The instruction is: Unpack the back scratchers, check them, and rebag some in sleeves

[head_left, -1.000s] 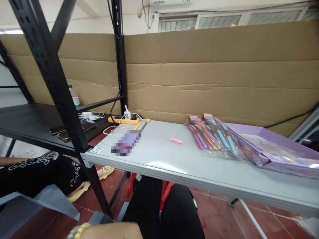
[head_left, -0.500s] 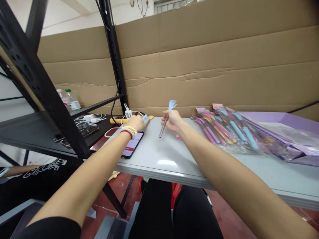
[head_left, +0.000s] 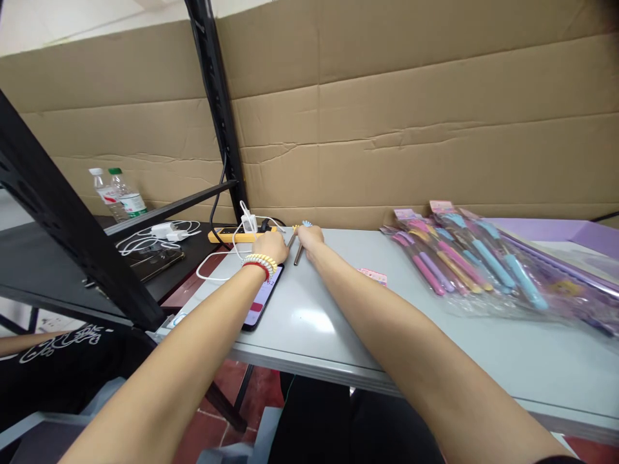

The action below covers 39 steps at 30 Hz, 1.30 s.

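Observation:
Near the back edge of the table, my right hand (head_left: pixel 312 238) is closed on a back scratcher (head_left: pixel 298 255) with a metal rod. Its light blue claw head shows just above the fingers, and the rod points toward me. Close on its left lies a second back scratcher (head_left: pixel 291 241) with a yellow head, partly hidden between my hands. My left hand (head_left: pixel 271 245), with beaded bands and a red cord at the wrist, rests beyond the phone (head_left: pixel 262 301). Its fingers face away, so what they hold is hidden. The forearm covers part of the phone.
Several packaged back scratchers (head_left: pixel 464 251) lie at the right, beside a purple box (head_left: pixel 556 229). A pink card (head_left: pixel 373 277) lies mid-table. A yellow power strip (head_left: pixel 227 234) with white cables sits back left, near a black shelf post (head_left: pixel 220 103). Another person sits lower left.
My right hand has moved left and down to the tabletop with the blue-headed back scratcher, beside the yellow-headed one. The light blue piece at my left hand is now out of sight. The view has shifted.

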Motion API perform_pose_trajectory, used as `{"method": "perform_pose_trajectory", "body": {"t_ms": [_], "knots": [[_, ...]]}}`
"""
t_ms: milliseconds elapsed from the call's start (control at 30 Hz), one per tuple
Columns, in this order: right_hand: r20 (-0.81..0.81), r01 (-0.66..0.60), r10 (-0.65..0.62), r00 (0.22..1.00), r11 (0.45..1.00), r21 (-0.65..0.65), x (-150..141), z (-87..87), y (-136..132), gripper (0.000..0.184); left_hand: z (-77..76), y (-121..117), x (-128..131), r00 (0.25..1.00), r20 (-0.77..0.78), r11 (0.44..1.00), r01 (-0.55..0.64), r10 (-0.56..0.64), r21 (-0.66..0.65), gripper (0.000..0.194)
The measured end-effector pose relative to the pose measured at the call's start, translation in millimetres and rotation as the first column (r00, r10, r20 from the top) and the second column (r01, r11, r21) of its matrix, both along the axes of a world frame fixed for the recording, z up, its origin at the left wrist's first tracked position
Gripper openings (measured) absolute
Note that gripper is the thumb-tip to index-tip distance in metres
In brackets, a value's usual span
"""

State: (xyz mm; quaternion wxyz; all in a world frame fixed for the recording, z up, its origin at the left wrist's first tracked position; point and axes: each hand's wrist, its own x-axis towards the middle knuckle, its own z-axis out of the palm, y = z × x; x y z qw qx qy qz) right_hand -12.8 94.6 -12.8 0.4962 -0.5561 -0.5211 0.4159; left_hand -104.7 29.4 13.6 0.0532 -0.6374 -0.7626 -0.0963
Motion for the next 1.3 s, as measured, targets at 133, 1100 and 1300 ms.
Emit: {"method": "perform_pose_trajectory", "body": {"t_ms": [133,1100,1300], "knots": [[0.133,0.014,-0.010,0.991,1.000,-0.026,-3.2,10.6,-17.7,0.012,6.2,-7.1,8.4,0.998,-0.019,0.996,0.056,-0.054,0.075,0.037],[0.895,0.380,-0.352,0.273,0.894,0.236,267.5,14.9,-96.4,0.036,-18.8,-23.4,110.8,0.913,0.249,0.946,0.316,-0.323,0.068,0.044],[0.873,0.430,-0.384,0.300,0.871,0.236,271.3,18.2,-94.5,0.032,-23.1,-34.3,106.5,0.707,0.227,0.739,0.666,-0.670,0.104,0.045]]}}
